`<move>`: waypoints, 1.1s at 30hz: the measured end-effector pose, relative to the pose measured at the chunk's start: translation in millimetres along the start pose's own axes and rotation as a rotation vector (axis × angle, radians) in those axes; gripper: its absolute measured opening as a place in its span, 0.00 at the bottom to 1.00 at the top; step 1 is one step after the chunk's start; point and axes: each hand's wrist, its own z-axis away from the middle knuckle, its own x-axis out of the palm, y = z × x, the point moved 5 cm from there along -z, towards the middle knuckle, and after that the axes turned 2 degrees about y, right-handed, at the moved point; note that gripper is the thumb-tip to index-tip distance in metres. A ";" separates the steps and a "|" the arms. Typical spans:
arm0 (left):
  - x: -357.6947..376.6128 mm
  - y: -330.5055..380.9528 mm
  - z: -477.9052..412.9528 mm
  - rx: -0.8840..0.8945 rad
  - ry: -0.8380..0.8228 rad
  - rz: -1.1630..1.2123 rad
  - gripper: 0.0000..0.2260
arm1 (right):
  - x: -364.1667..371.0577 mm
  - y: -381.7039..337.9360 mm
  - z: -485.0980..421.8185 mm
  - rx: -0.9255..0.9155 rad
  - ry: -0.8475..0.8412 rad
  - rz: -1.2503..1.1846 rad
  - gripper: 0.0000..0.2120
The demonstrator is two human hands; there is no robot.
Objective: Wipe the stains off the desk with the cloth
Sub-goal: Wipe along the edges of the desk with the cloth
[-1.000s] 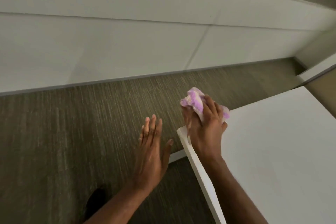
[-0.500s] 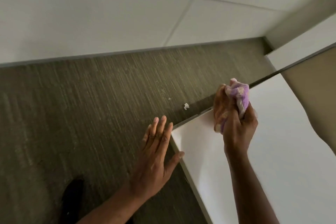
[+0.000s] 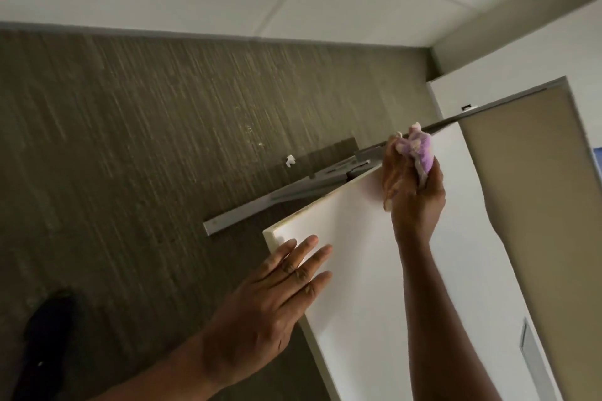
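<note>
At seven o'clock the left hand [image 3: 260, 319] reached over the white bench's [image 3: 374, 286] near corner, its fingers [image 3: 306, 249] straight and apart. Farther, at one o'clock, the right hand [image 3: 415, 195] kept no gap, fingers clamped on the purple cloth [image 3: 422, 153] by the bench's far edge.

left hand [image 3: 264, 312] spread flat, right hand [image 3: 415, 187] curled tight, raised

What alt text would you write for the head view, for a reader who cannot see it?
The right hand grips a bunched purple cloth over the far edge of a white desk, while the left hand, fingers straight, is over its corner. Brown carpet lies beyond.
</note>
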 end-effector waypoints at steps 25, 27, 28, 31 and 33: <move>2.7 -10.1 0.1 0.114 -0.118 -0.091 0.23 | 39.8 27.4 -28.5 -0.243 -0.331 0.697 0.22; 2.3 -11.1 -0.5 0.143 -0.113 -0.113 0.22 | 43.0 24.8 -32.1 -0.244 -0.341 0.720 0.22; 2.1 -11.3 -0.8 0.161 -0.108 -0.132 0.22 | 43.9 24.1 -33.4 -0.246 -0.347 0.720 0.21; 2.6 -14.5 -2.1 0.204 -0.103 -0.190 0.22 | 46.8 22.2 -34.7 -0.293 -0.340 0.725 0.18; 3.5 -16.2 -2.8 0.232 -0.110 -0.230 0.23 | 46.7 13.9 -38.1 -0.425 -0.266 0.723 0.20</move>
